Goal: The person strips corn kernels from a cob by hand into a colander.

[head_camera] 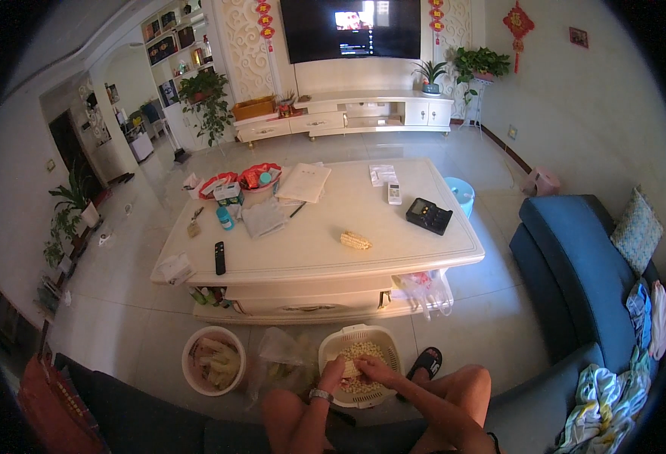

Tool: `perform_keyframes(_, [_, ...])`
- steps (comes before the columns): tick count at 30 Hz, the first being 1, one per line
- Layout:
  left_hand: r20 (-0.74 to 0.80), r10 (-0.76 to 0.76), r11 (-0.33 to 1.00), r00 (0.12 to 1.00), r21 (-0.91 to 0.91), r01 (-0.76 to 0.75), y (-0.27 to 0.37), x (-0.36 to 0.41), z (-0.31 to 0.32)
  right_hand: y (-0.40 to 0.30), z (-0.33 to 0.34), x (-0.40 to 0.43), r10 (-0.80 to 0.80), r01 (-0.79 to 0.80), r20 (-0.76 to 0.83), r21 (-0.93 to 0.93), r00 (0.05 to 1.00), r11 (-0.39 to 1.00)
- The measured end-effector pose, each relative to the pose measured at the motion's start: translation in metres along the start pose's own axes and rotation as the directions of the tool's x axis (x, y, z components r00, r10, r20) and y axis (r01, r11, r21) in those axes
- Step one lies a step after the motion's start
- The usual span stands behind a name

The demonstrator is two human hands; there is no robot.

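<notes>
Over a cream plastic basket point(326, 344), my left hand point(333, 373) grips a pale ear of corn point(351, 369). My right hand point(376, 370) is on the other side of the same ear, with its fingers curled against it; the fingers hide part of the corn. Loose corn kernels point(370, 349) cover the basket's floor beneath both hands. To the left stands a round white bin point(186, 363) with corn husks point(219, 363) in it. Between bin and basket lies a clear plastic bag point(276, 347), its contents blurred. Another ear of corn point(355, 240) rests on the coffee table.
The cream coffee table point(321, 258) stands ahead, bearing a black remote control point(220, 258), a black device point(429, 215), a white remote control point(394, 193) and red trays point(259, 177). A blue sofa section point(565, 249) is at right. A slippered foot point(425, 363) is beside the basket.
</notes>
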State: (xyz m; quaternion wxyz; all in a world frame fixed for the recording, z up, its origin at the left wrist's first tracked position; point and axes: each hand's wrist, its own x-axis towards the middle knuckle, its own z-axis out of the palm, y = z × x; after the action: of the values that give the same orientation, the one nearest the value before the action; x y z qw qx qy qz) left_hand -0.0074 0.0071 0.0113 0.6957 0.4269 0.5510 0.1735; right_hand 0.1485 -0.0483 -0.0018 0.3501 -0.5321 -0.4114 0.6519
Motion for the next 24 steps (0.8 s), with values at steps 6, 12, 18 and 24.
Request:
perform_keyframes(6, [-0.275, 0.216, 0.871, 0.937, 0.488, -0.058, -0.034, 0.033, -0.014, -0.006, 0.012, 0.004, 0.017, -0.017, 0.012, -0.038, 1.000, 0.999])
perform_keyframes(12, [-0.221, 0.288, 0.741, 0.932, 0.668, -0.071, -0.006, 0.013, 0.004, 0.009, -0.009, 0.005, 0.035, -0.032, -0.026, 0.114, 0.999, 0.993])
perform_keyframes(18, [-0.226, 0.401, 0.685, 0.888, 0.717, -0.127, -0.010, 0.012, -0.003, -0.003, -0.001, 0.006, 0.045, -0.045, -0.030, -0.025, 0.999, 0.999])
perform_keyframes(24, [-0.215, 0.358, 0.794, 0.909, 0.583, -0.175, -0.031, 0.032, -0.021, -0.026, 0.009, 0.000, 0.024, -0.029, -0.026, -0.220, 0.999, 0.975])
